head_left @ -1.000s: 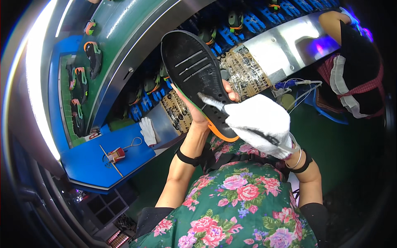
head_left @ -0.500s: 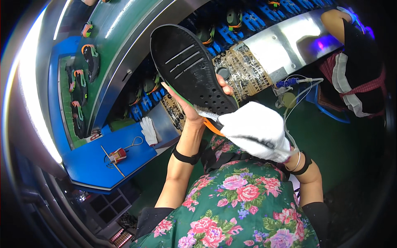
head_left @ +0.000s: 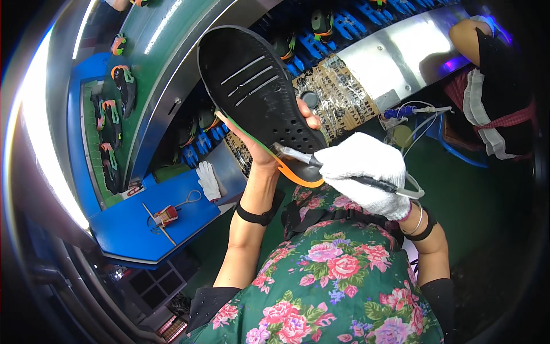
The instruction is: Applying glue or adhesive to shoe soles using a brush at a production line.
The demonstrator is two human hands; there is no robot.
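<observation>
My bare left hand [head_left: 260, 146] supports a black shoe sole [head_left: 243, 71] from beneath, its thumb along the left edge and fingertips showing at the right edge. The sole's cupped inner face is up, with slots toward the far end and small holes nearer me. Orange and green colour its outer rim. In my right hand [head_left: 366, 172], which wears a white knit glove, is a brush [head_left: 301, 155] with a metal neck and dark handle; a thin hose loops out behind it. The brush tip lies at the left inner edge of the sole, near the heel.
On the blue table [head_left: 126, 229] at left lie a red roll-like item [head_left: 166, 216] with a stick and a white glove [head_left: 208, 180]. Shoes [head_left: 124, 89] sit on a green conveyor. Blue racks [head_left: 349, 28] run behind a metal ledge [head_left: 395, 49]. Another person's arm [head_left: 467, 37] shows at upper right.
My right hand has turned, bringing the brush handle into view, and the brush tip has moved up along the left edge of the sole. The sole has shifted slightly left and up.
</observation>
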